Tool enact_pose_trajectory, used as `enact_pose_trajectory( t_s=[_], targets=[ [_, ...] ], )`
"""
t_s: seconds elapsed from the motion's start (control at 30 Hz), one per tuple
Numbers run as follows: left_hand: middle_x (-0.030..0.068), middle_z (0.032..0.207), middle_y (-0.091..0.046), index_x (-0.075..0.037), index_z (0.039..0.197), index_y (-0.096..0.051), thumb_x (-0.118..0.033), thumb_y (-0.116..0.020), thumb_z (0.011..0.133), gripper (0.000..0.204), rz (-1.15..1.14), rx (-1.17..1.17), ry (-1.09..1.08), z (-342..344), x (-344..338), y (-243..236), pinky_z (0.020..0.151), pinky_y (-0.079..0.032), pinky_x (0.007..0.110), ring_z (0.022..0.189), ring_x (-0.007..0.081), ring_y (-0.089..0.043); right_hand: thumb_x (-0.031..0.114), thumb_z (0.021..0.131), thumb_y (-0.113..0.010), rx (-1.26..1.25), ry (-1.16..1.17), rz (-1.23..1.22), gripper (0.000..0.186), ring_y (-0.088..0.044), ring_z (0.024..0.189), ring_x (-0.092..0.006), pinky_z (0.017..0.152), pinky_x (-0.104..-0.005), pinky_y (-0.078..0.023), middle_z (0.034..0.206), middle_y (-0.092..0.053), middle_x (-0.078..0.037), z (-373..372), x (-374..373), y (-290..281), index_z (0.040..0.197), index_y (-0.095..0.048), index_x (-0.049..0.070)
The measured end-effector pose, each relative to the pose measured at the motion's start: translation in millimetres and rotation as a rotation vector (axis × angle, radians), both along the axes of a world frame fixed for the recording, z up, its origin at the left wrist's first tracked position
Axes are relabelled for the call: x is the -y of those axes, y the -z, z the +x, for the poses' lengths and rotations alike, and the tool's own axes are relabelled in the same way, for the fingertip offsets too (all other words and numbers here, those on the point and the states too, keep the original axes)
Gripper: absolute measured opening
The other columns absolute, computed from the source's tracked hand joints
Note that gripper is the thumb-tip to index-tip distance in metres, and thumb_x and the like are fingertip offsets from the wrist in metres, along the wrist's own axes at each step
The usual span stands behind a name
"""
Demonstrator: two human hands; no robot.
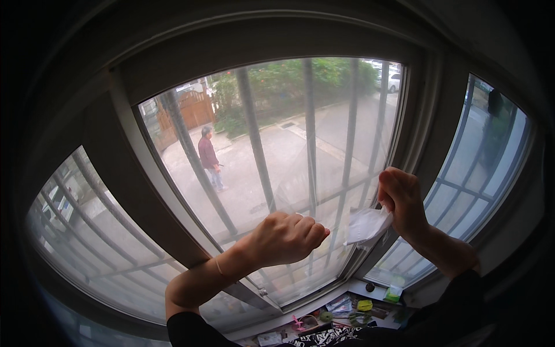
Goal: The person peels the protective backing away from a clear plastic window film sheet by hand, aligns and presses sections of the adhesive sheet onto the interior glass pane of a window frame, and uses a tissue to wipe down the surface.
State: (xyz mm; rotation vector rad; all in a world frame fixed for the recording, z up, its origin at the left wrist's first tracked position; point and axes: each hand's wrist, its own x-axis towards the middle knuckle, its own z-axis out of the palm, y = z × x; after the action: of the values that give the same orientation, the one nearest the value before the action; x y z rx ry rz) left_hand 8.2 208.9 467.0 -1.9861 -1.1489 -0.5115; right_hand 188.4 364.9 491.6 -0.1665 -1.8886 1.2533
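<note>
My left hand (286,238) is closed in a fist in front of the large middle window pane (324,139). What it grips, if anything, is hidden behind the fingers. To its right and a little higher, my right hand (402,202) pinches a crumpled white sheet (367,226), thin and partly see-through, which hangs down to the left of the fingers. Faint straight lines and a pale sheen cross the pane above my left hand, like clear film; whether it is a film or a reflection I cannot tell.
Below the window, a sill bears small clutter: a yellow item (364,305), a green packet (393,294), pink-handled scissors-like item (298,324) and a dark round object (370,287). Window frames and bars surround me. Outside, a person (208,156) stands on the pavement.
</note>
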Motion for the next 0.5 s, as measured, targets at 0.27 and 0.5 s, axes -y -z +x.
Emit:
enact_pose_trajectory(
  t_s=[0.27, 0.5],
  targets=[
    [-0.0017, 0.05, -0.033, -0.012, 0.06, -0.036, -0.017, -0.066, 0.082, 0.037, -0.01, -0.063, 0.004, 4, -8, 2, 0.034, -0.032, 0.024, 0.038, 0.0082, -0.039, 0.041, 0.095, -0.05, -0.102, 0.087, -0.1, 0.047, -0.032, 0.043, -0.0031, 0.041, -0.021, -0.023, 0.049, -0.039, 0.003, 5, 3, 26, 0.061, -0.05, 0.008],
    [-0.0021, 0.05, -0.032, -0.012, 0.061, -0.035, -0.018, -0.064, 0.084, 0.037, -0.01, -0.154, 0.006, -2, 3, 15, 0.034, -0.028, 0.024, 0.038, 0.0078, -0.038, 0.039, 0.094, -0.052, -0.177, 0.139, -0.176, 0.045, -0.032, 0.043, -0.003, 0.041, -0.0217, -0.022, 0.05, -0.04, 0.003, -2, 22, 55, 0.06, -0.049, 0.009]
  ],
)
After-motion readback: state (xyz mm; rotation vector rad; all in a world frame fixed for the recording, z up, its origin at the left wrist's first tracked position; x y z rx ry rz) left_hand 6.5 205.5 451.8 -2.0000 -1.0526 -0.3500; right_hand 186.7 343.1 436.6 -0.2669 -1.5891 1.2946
